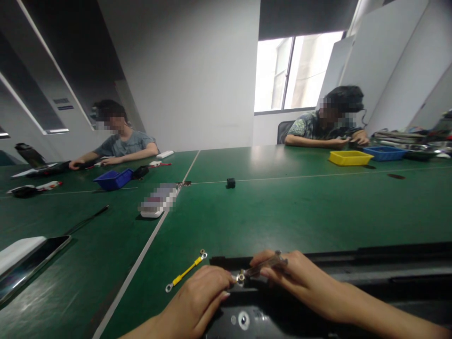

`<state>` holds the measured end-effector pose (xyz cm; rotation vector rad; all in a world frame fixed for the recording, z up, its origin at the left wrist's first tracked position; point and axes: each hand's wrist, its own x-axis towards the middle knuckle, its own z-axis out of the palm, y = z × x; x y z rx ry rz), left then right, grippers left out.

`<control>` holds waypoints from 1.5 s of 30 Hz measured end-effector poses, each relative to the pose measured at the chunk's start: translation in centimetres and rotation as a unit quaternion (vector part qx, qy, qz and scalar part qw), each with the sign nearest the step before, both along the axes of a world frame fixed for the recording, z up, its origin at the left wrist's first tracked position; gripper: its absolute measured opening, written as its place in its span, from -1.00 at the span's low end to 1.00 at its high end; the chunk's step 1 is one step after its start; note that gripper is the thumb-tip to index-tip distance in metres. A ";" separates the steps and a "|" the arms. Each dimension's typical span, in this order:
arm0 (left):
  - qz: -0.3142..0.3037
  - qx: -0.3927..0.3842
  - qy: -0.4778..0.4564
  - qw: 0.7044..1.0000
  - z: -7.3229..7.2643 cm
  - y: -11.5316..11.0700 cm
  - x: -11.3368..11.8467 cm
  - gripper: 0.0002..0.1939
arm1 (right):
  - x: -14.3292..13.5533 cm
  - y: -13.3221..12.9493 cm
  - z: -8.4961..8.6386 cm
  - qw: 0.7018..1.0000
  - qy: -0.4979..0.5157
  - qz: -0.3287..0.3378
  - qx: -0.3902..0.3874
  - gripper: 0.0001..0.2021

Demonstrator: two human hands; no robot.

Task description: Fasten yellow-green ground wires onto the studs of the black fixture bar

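My right hand (294, 275) grips a small metal wrench (263, 267), whose forked open end shows above the fingers. The wrench's other end reaches a brass-coloured nut (241, 278) lying on a silver ring terminal (239, 284). From the other side, my left hand (203, 294) is closed with its fingertips at the terminal; the rest of what it pinches is hidden. Both hands rest over a long black metal panel (282, 313). Left of my left hand, a short yellow wire (186, 272) with a ring terminal at each end lies on the green table (300, 212), a small brass-coloured nut (202, 251) near its upper end.
A white device (155, 201) and a small black block (230, 182) sit farther up the table. A phone (35, 266) lies at left. Blue (113, 180) and yellow (351, 158) bins stand near two people (123, 143) seated across.
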<state>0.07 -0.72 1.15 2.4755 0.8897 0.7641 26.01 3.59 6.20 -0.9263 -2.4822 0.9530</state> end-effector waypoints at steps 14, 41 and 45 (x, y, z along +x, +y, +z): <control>0.011 -0.003 0.000 1.000 0.5 -0.2 0.2 -0.77 | 0.1 -0.1 0.0 1.000 0.017 0.006 0.004 -0.68; 0.001 0.002 -0.007 1.000 0.3 -0.1 0.2 -0.77 | 0.1 -0.1 -1.2 0.987 -0.007 0.031 0.156 -0.76; -0.001 0.014 -0.009 1.000 0.2 0.0 0.2 -0.77 | 0.1 -0.2 -1.1 0.986 -0.018 0.039 0.163 -0.77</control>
